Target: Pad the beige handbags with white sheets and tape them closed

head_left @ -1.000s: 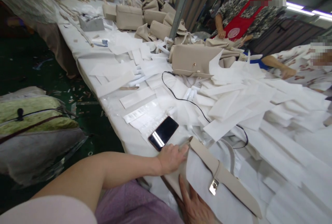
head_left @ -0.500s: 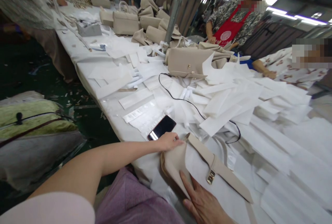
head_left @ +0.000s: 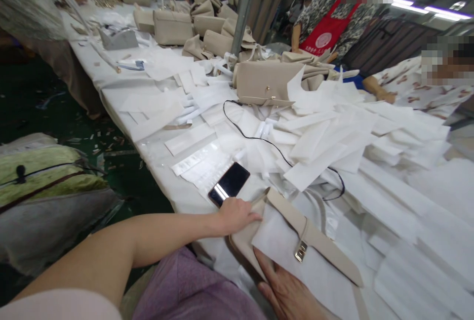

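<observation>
A beige handbag point(head_left: 244, 241) lies tilted in front of me at the table edge. Its strap point(head_left: 326, 256) carries a gold clasp point(head_left: 300, 251), and a white paper sheet point(head_left: 276, 233) lies over the bag's face, under the strap. At the bag's upper left edge, my left hand point(head_left: 235, 216) has curled fingers, with the thumb on the edge beside the sheet. My right hand point(head_left: 292, 290) lies stretched along the bag's lower side, its fingertips partly covered by the sheet. A dark phone point(head_left: 230, 181) rests just beyond my left hand.
White paper sheets point(head_left: 333, 137) spread over the table point(head_left: 122, 107), crossed by a black cord point(head_left: 255, 137). Another beige handbag point(head_left: 261, 83) sits by a metal pole point(head_left: 244, 14), with more bags piled behind. Co-workers stand across the table, one in a red apron point(head_left: 326, 31).
The white sheet has shifted left across the bag and now covers part of my right fingers. My left hand has curled more at the bag's edge. The view has shifted slightly.
</observation>
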{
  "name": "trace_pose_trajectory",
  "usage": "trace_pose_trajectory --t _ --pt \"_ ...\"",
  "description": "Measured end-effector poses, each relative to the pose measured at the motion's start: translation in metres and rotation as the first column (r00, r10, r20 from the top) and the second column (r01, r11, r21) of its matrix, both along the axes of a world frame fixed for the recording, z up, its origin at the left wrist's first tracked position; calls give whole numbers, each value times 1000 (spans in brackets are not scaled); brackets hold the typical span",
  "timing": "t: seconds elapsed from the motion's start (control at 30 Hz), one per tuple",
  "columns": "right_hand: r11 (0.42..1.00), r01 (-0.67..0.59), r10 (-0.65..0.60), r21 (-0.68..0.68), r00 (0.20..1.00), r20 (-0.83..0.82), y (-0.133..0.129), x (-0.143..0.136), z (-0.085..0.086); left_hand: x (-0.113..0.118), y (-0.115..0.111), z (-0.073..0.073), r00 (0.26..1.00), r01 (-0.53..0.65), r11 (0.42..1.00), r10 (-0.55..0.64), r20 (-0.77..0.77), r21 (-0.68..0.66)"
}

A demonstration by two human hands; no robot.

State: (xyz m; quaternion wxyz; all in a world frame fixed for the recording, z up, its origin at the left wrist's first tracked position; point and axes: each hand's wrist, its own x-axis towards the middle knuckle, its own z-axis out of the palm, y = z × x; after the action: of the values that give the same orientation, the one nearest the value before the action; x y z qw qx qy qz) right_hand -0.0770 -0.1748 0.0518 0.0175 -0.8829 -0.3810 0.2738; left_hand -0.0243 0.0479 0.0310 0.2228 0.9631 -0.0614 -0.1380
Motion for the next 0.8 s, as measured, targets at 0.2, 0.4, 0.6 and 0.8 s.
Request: trace_pose_trajectory --t 0.2,0.4,0.6,0.8 --pt "997 59 -56 55 997 -54 -3 -1 -8 -1 -1 -5 996 12 999 -15 93 39" --pt "992 55 -53 116 998 -27 -5 -3 0 -17 5 22 943 39 998 -54 329 54" --pt "980 60 -52 190 998 -45 -10 -5 -1 -53 -15 5 474 651 739 -573 669 171" --pt "957 67 -70 284 998 0 -17 -9 -12 -57 -44 13 293 784 592 -615 732 183"
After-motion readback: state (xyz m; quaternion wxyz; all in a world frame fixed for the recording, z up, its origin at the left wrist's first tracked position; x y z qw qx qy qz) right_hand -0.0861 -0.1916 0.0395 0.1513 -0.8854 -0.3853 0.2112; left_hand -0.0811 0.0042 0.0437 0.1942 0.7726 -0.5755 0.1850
